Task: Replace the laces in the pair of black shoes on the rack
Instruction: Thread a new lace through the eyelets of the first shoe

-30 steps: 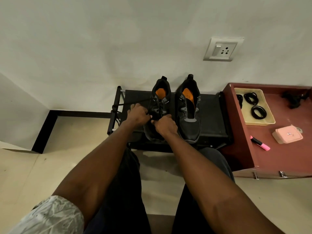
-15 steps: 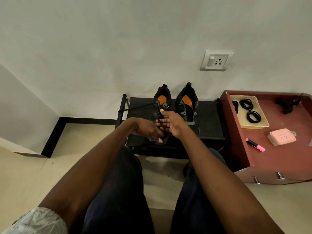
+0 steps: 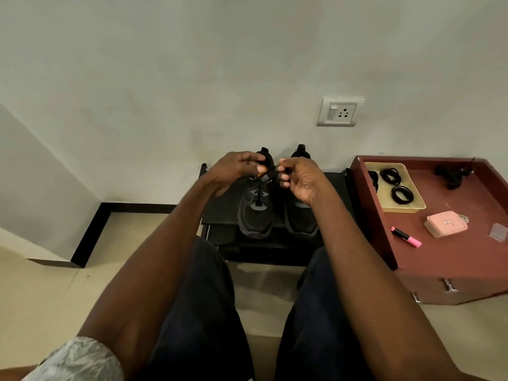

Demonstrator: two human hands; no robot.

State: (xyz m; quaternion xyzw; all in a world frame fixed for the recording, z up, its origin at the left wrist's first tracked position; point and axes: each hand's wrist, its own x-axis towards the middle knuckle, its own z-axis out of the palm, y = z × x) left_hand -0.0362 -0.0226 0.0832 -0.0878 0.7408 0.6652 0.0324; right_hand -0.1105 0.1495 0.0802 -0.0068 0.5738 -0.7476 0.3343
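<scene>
Black shoes (image 3: pixel 277 204) side by side on the top shelf of a low black rack (image 3: pixel 220 213), toes toward the person, heels against the wall. Dark mesh uppers, grey patches on the sides, orange insoles just visible at the open collars. Left shoe (image 3: pixel 254 213) laced up the middle with a black lace (image 3: pixel 258 192), its upper end lifted clear of the tongue. Right shoe (image 3: pixel 301 218) half hidden by the wrist, so lacing there cannot be told.

Both hands raised above the collars, close together. Left hand (image 3: pixel 233 171) curled, grip narrow, thumb and fingertips pinching one end of the lace. Right hand (image 3: pixel 299 176) likewise curled, forefinger and thumb pinching the other end. Lace drawn into a short taut line between the two pinches, probably to even out the ends and snug the crossings before tying or feeding the top eyelets. Held high, likely to take slack out of the rows below without dragging the shoe off the shelf.

To the right, a reddish worktop (image 3: pixel 453 257) with a yellow tray (image 3: pixel 404 209) holding coiled black laces (image 3: pixel 402 194), within easy reach, presumably spares for the pair. Pink marker (image 3: pixel 406 237) and small pink box (image 3: pixel 445 224) nearer the front edge
</scene>
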